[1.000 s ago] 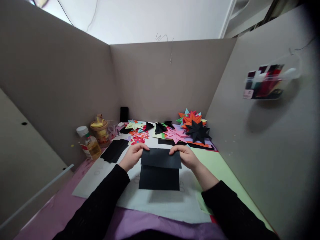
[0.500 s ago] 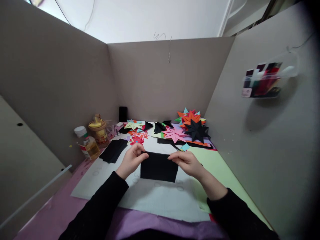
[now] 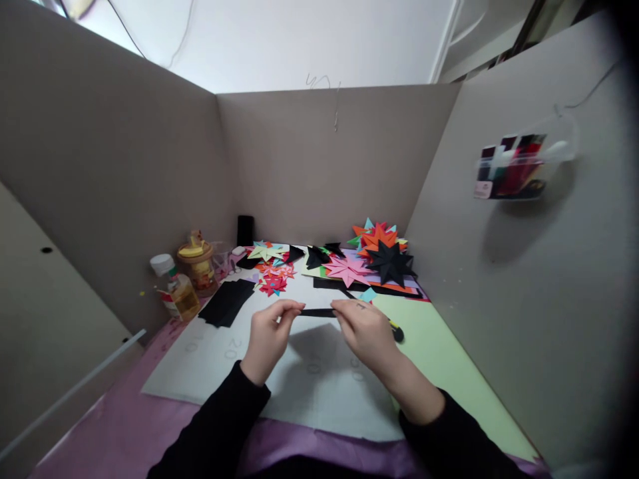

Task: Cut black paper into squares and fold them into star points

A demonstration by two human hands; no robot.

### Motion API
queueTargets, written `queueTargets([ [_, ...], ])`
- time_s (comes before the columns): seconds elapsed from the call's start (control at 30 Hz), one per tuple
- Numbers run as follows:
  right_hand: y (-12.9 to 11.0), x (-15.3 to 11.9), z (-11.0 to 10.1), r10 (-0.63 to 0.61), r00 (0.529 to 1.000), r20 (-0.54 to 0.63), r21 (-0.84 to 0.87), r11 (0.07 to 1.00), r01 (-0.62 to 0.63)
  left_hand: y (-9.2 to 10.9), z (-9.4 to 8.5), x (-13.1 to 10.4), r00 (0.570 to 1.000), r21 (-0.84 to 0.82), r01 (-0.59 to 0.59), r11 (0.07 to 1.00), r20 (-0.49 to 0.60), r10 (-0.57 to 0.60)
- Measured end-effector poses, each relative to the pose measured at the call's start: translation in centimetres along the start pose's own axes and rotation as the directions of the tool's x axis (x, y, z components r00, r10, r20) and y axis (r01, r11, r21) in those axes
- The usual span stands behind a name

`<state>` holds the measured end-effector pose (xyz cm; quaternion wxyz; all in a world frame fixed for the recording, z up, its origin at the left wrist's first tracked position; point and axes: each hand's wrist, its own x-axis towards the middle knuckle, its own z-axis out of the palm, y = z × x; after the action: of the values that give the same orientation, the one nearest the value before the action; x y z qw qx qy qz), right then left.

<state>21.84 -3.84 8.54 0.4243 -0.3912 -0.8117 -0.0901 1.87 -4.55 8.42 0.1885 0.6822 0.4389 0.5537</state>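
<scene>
A piece of black paper (image 3: 317, 313) is held up between my two hands, seen nearly edge-on as a thin dark strip. My left hand (image 3: 272, 330) pinches its left end between thumb and fingers. At the other end, my right hand (image 3: 364, 329) grips it the same way, a ring showing on one finger. Beneath them lies a white sheet (image 3: 219, 372) with pencilled numbers, and the paper's shadow falls on it. A stack of black paper (image 3: 227, 303) rests left of my left hand. Just beyond my right hand, a black-and-yellow tool (image 3: 397, 331) is partly hidden.
Folded paper stars lie at the back, among them a pink star (image 3: 348, 269) and a black star (image 3: 390, 262). A bottle (image 3: 178, 293) and a yellow-lidded jar (image 3: 196, 266) stand at left. Grey partitions (image 3: 319, 166) enclose the table; a clear holder (image 3: 514, 169) hangs at right.
The black paper has turned from facing me broadly to nearly edge-on. My hands have drawn closer together, and the black-and-yellow tool behind my right hand shows more.
</scene>
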Motion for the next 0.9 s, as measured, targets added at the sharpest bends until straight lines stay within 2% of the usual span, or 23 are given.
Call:
queueTargets([
  [0.07, -1.6, 1.1, 0.1, -0.041, 0.999, 0.014, -0.014, 0.999, 0.042, 0.5, 0.5, -0.4, 0.992, 0.101, -0.127, 0.987, 0.003, 0.128],
  [0.13, -2.9, 1.9, 0.2, -0.058, 0.998, 0.026, -0.024, 0.998, 0.058, 0.8, 0.9, -0.5, 0.979, 0.206, -0.198, 0.958, -0.005, 0.203],
  [0.23, -3.8, 2.4, 0.3, -0.051, 0.998, 0.029, -0.011, 0.999, 0.051, 1.1, 0.9, -0.6, 0.97, 0.318, -0.212, 0.924, -0.045, 0.238],
  [0.43, -3.6, 2.3, 1.1, -0.109, 0.993, 0.037, -0.058, 0.992, 0.111, 1.6, 0.6, -1.0, 0.972, 0.3, -0.214, 0.93, -0.03, 0.233],
  [0.5, -3.0, 2.1, 1.2, -0.119, 0.992, 0.045, -0.049, 0.991, 0.122, 2.0, -0.2, -1.2, 0.965, 0.317, -0.224, 0.922, -0.058, 0.254],
  [0.6, -0.8, 1.1, 0.8, -0.077, 0.996, 0.042, -0.019, 0.997, 0.078, 2.5, -2.6, -1.3, 0.961, 0.342, -0.173, 0.924, -0.148, 0.235],
  [0.7, 1.9, 0.0, -0.2, 0.076, 0.997, -0.018, -0.028, 0.997, -0.076, 2.7, -5.2, -0.9, 0.939, 0.337, -0.054, 0.94, -0.302, 0.163],
  [0.73, 2.3, -0.1, -0.6, 0.144, 0.989, -0.046, -0.014, 0.989, -0.145, 2.8, -5.7, -0.7, 0.936, 0.343, -0.028, 0.939, -0.32, 0.145],
  [0.77, 2.3, 0.0, -0.9, 0.205, 0.977, -0.06, 0.023, 0.979, -0.204, 2.9, -5.8, -0.4, 0.948, 0.365, -0.026, 0.931, -0.285, 0.138],
  [0.8, 1.9, 0.2, -1.2, 0.234, 0.97, -0.069, 0.079, 0.97, -0.229, 3.0, -5.6, -0.2, 0.97, 0.387, -0.06, 0.92, -0.193, 0.145],
  [0.83, 1.2, 0.6, -1.4, 0.218, 0.975, -0.05, 0.135, 0.968, -0.21, 3.2, -5.2, 0.1, 0.985, 0.396, -0.117, 0.911, -0.073, 0.158],
  [0.9, -0.8, 1.6, -1.3, 0.135, 0.99, 0.045, 0.213, 0.967, -0.142, 3.7, -3.9, 0.6, 0.968, 0.385, -0.24, 0.891, 0.158, 0.193],
])
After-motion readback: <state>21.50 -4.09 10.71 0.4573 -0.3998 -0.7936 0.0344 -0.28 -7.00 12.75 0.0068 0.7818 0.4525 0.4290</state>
